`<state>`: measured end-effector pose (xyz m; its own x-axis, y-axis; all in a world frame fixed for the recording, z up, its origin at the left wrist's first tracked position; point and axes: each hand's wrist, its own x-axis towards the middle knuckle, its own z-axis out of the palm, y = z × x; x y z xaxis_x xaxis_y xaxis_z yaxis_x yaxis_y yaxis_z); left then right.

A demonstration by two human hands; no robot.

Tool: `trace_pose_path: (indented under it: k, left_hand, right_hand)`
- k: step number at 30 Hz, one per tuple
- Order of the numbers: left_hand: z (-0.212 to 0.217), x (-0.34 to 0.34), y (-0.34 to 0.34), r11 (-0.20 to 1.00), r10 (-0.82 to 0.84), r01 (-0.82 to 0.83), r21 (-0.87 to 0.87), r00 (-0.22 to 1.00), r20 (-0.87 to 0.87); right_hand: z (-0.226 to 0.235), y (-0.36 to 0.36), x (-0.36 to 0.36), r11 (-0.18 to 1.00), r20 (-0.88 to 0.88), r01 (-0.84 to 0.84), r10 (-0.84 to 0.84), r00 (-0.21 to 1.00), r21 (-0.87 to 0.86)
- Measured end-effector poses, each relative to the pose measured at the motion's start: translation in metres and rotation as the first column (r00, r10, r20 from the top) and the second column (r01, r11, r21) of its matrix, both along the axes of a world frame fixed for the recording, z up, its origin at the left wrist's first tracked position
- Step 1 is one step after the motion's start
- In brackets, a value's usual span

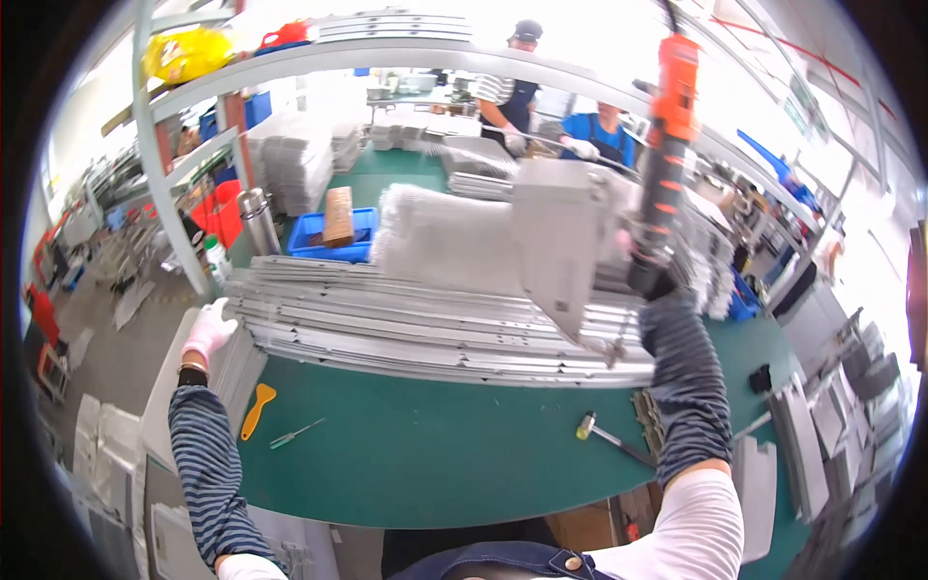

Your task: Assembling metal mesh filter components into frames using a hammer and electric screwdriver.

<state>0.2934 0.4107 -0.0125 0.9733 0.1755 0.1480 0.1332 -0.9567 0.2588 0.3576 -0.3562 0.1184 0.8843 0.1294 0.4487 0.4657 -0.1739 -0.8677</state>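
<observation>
Past a mallet (613, 440) on the green worktop (425, 445), has the left grip (209, 331) spread at stacked panels (176, 382); cannot judge the state of the right grip (625, 242), blurred behind an orange-and-black power screwdriver (667, 135), beside a grey sheet-metal part (556, 232).

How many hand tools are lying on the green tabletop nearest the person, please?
3: a yellow scraper and a screwdriver at the left, and a hammer at the right. More may be hidden behind the right sleeve.

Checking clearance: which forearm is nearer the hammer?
Right. The right forearm is just right of the hammer; the left forearm is far to its left, beyond the screwdriver and yellow scraper.
</observation>
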Motion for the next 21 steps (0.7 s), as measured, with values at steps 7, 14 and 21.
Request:
trace_pose_path:
  k: [7,14,21]
  left_hand:
    - [0.021,-0.018,-0.024,0.993,0.017,0.011,-0.119,0.972,0.232]
    - [0.155,-0.126,0.072,0.961,0.239,0.054,-0.273,0.338,0.91]
    - [0.256,-0.244,-0.036,0.749,-0.347,-0.489,0.447,0.285,0.893]
  right_hand:
    - [-0.012,0.116,-0.012,0.792,0.009,0.019,-0.031,0.999,0.611]
    - [0.036,0.031,-0.041,0.791,0.882,0.603,-0.21,0.422,-0.1]
    - [0.063,-0.075,-0.102,0.702,0.838,0.712,-0.375,0.397,-0.023]
